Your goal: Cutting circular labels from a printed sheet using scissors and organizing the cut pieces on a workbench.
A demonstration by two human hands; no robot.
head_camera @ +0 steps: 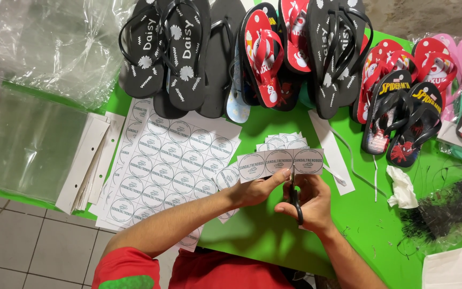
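You are snipping with black scissors gripped in your right hand, your left hand pinching a three-label strip above the green table; cut labels are piling behind, full sheets waiting.

The person wears a red short-sleeved shirt with a green patch on the left sleeve; both forearms are bare, without watch or rings.
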